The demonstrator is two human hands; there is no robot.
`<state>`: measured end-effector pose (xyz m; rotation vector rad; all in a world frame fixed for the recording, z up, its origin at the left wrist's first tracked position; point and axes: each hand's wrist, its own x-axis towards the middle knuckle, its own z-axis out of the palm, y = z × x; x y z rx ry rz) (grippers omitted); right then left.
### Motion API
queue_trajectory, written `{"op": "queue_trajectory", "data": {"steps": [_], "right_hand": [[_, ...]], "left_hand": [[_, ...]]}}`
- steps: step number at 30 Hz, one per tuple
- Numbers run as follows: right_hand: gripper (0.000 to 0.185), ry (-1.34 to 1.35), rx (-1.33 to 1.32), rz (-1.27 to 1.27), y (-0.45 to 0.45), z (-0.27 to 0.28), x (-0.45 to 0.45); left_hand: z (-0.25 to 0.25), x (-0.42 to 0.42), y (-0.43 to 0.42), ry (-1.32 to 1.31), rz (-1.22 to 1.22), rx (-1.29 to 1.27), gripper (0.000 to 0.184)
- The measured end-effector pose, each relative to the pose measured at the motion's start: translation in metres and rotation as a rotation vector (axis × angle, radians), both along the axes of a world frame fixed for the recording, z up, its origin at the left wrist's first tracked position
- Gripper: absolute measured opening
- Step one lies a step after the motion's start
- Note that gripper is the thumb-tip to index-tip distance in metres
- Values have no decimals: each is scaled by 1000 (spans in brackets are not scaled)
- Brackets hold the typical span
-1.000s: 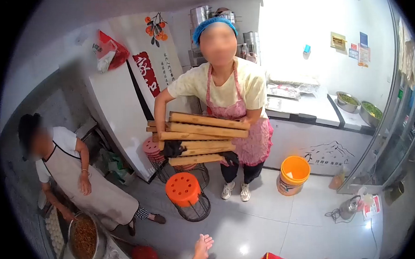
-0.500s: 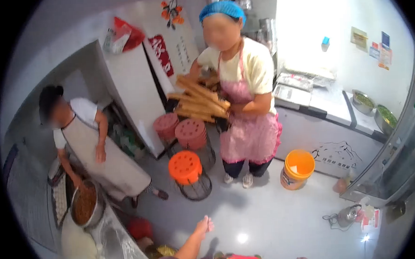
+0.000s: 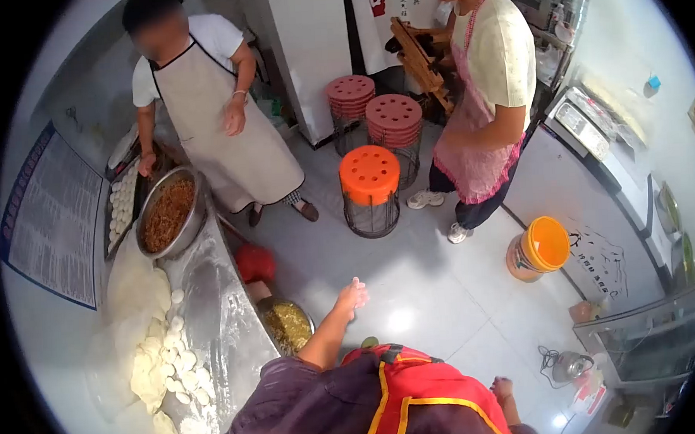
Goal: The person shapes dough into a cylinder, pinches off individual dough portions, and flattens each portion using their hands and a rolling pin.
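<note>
My left hand is held out over the floor, empty, with its fingers apart, to the right of a bowl of yellowish food. Near my right side, my right hand hangs low beside the red apron; it is small in view and its fingers are unclear. At the left, a floured metal worktop bears dough and several small dough pieces. On its far end stands a metal bowl of brown filling.
A person in a beige apron stands behind the filling bowl. Another, in a pink apron, holds wooden slats. An orange stool, pink stools, an orange bucket and a kettle stand on the floor.
The view has tilted down and swung left, bringing the worktop and dough into sight. The person with the slats has turned toward the back wall. My left arm stays extended.
</note>
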<state>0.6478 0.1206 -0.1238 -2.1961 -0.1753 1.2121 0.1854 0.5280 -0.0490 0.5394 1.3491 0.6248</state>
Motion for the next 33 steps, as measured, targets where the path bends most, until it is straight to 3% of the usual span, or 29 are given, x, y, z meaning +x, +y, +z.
{"op": "queue_trajectory", "data": {"steps": [4,7,10,13,15,17,18,21,22,25,27,30,31,33], "right_hand": [[22,-133,24,53,83,42,-25],[20,-77,45,148,125,36,-36],[20,25,73,207,149,-21,-35],[34,-159,-28,300,194,4,-84],[33,-192,-115,447,222,12,-99],[32,-266,-89,556,244,12,-109],[33,-268,-137,547,256,10,-111],[31,-473,-165,834,303,24,-111],[36,-498,-76,912,313,16,-108],[40,-519,-263,1007,373,-24,-100],[41,-427,-334,813,414,-19,-115],[40,-385,-157,808,466,-10,-137],[40,-358,-100,780,484,3,-147],[40,-361,-48,764,511,21,-167]], "left_hand": [[10,-33,11,5,55,-14,54],[4,-65,26,-1,77,-6,54],[-7,-97,46,-29,141,23,53],[-25,-134,62,-86,156,57,53],[-42,-157,71,-120,143,84,55],[-145,-204,74,-82,-328,900,65],[-127,-201,82,-36,-366,880,67],[-110,-191,133,-126,-223,509,64],[-90,-186,147,-132,-126,379,62],[-20,-161,187,-139,185,93,55],[-11,-165,214,-72,153,58,56],[-18,-199,235,-35,16,83,48],[-68,-233,236,35,-121,149,44],[-84,-249,254,52,-53,44,37]]}}
